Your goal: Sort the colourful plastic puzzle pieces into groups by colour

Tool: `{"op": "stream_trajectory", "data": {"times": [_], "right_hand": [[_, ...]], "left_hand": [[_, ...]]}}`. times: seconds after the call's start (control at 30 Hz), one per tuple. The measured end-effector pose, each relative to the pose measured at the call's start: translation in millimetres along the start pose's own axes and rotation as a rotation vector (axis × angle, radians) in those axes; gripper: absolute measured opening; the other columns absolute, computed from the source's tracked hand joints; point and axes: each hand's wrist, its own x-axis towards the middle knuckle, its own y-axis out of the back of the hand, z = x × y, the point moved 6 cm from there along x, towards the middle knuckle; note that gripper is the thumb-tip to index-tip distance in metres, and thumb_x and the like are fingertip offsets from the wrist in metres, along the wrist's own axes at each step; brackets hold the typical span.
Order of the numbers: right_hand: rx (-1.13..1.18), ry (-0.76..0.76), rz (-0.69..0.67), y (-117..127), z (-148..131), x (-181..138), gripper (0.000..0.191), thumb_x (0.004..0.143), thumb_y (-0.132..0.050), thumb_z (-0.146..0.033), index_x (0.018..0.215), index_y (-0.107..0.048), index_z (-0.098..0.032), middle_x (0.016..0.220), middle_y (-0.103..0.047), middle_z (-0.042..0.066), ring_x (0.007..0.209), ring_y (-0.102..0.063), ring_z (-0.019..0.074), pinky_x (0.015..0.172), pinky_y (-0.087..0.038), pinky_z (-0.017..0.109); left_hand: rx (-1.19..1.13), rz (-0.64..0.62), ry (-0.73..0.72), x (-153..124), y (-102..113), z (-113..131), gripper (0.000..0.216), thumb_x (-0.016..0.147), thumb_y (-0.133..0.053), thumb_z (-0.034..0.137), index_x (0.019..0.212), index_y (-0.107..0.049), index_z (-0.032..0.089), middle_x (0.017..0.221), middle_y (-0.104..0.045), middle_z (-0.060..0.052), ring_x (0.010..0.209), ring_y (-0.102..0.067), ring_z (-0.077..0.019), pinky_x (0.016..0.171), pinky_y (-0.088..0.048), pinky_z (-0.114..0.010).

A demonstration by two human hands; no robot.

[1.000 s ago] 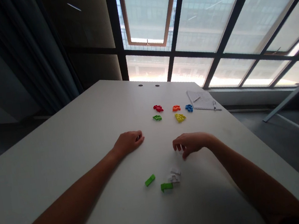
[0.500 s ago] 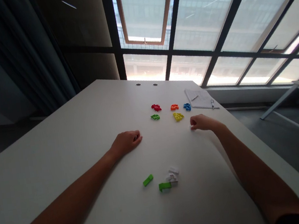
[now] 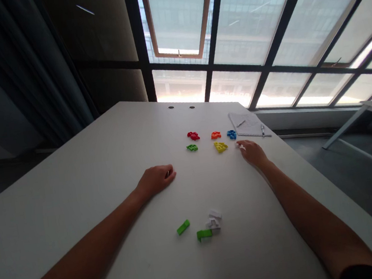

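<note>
My right hand (image 3: 253, 152) reaches out over the right side of the table, its fingers closed at the tips on a small white plastic piece (image 3: 242, 147). Just beyond it lie the blue pieces (image 3: 231, 134) and the yellow pieces (image 3: 220, 147). My left hand (image 3: 158, 178) rests on the tabletop with its fingers curled in, and nothing shows in the small gap by the thumb. Nearer to me are a green piece (image 3: 183, 227), a second green piece (image 3: 204, 234) and some white pieces (image 3: 214, 222) close beside it.
Farther up the white table (image 3: 104, 141) sit red pieces (image 3: 193, 136), an orange piece (image 3: 216, 135) and small green pieces (image 3: 192, 148). Sheets of paper (image 3: 247, 124) with a pen lie near the right edge. Two round dark inserts are set near the far edge.
My right hand has moved forward and turned, and the white piece now shows at its fingertips beside the blue and yellow pieces. My left hand stays in place.
</note>
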Motion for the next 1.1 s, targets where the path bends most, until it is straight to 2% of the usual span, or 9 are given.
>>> {"op": "stream_trajectory", "data": {"times": [0.1,0.17,0.23,0.4,0.53,0.63,0.83,1.0,1.1], "right_hand": [[-0.006,0.021,0.050,6.0,-2.3,0.5,0.042,0.093,-0.053,-0.013,0.134,-0.065,-0.017,0.128,-0.071,0.012,0.113,-0.064,0.0273,0.101,-0.048,0.038],[0.002,0.041,0.068,15.5,-7.6,3.7,0.037,0.093,-0.054,-0.014,0.126,-0.069,-0.016,0.124,-0.073,0.013,0.115,-0.064,0.0284,0.103,-0.047,0.040],[0.061,0.109,0.013,26.7,-21.3,7.7,0.029,0.093,-0.056,-0.016,0.116,-0.074,-0.017,0.115,-0.076,0.012,0.109,-0.067,0.0276,0.100,-0.048,0.040],[0.301,0.426,-0.422,59.4,-107.1,-9.1,0.016,0.091,-0.064,-0.022,0.101,-0.077,-0.022,0.097,-0.078,0.004,0.085,-0.071,0.0197,0.082,-0.051,0.030],[0.355,0.661,-0.760,84.8,-193.7,-62.1,0.018,0.090,-0.073,-0.024,0.108,-0.075,-0.025,0.096,-0.077,0.001,0.085,-0.068,0.0169,0.076,-0.046,0.026],[0.278,0.764,-0.952,88.7,-230.4,-101.5,0.031,0.085,-0.079,-0.021,0.115,-0.073,-0.024,0.098,-0.075,0.002,0.086,-0.067,0.0173,0.069,-0.042,0.025],[0.228,0.887,-1.002,79.6,-238.6,-120.5,0.031,0.085,-0.075,-0.010,0.111,-0.075,-0.026,0.102,-0.072,0.002,0.086,-0.065,0.0155,0.066,-0.038,0.023],[0.197,0.773,-1.045,68.5,-230.5,-105.4,0.027,0.085,-0.081,-0.021,0.111,-0.074,-0.023,0.096,-0.072,0.002,0.087,-0.064,0.0169,0.070,-0.040,0.024],[0.207,0.635,-0.961,60.9,-218.6,-87.2,0.022,0.088,-0.080,-0.032,0.107,-0.075,-0.022,0.092,-0.072,0.001,0.084,-0.063,0.0173,0.068,-0.039,0.024]], "left_hand": [[0.004,-0.003,0.006,0.3,-0.6,-0.2,0.033,0.098,-0.045,0.049,0.084,-0.063,0.025,0.080,-0.072,-0.001,0.067,-0.060,-0.0182,0.061,-0.031,-0.029],[0.009,-0.004,0.005,0.4,-0.7,0.2,0.033,0.098,-0.044,0.049,0.084,-0.063,0.025,0.080,-0.071,-0.002,0.067,-0.060,-0.0182,0.060,-0.031,-0.029],[0.014,-0.002,0.001,0.3,-0.5,0.9,0.034,0.098,-0.044,0.049,0.084,-0.063,0.025,0.079,-0.071,-0.002,0.067,-0.061,-0.0183,0.060,-0.032,-0.029],[0.010,-0.003,-0.001,-0.7,0.3,1.5,0.034,0.098,-0.045,0.048,0.084,-0.063,0.024,0.080,-0.072,-0.001,0.068,-0.061,-0.0183,0.060,-0.032,-0.029],[0.013,-0.001,-0.003,-1.2,0.3,1.3,0.034,0.098,-0.044,0.049,0.084,-0.064,0.025,0.079,-0.072,-0.002,0.069,-0.062,-0.0187,0.061,-0.032,-0.029],[0.010,0.005,-0.006,-1.2,0.7,1.6,0.034,0.099,-0.044,0.049,0.085,-0.064,0.025,0.079,-0.072,-0.002,0.069,-0.062,-0.0191,0.060,-0.033,-0.029],[0.001,-0.004,0.004,-1.2,1.0,1.9,0.035,0.098,-0.045,0.051,0.086,-0.066,0.025,0.080,-0.072,-0.002,0.070,-0.063,-0.0193,0.061,-0.036,-0.029],[0.013,0.000,0.002,-1.1,0.5,0.9,0.036,0.098,-0.044,0.051,0.088,-0.067,0.025,0.082,-0.073,-0.003,0.071,-0.064,-0.0200,0.063,-0.037,-0.029],[0.007,-0.003,0.003,-1.1,0.3,0.8,0.035,0.098,-0.044,0.050,0.087,-0.066,0.025,0.082,-0.073,-0.003,0.070,-0.063,-0.0200,0.063,-0.036,-0.029]]}}
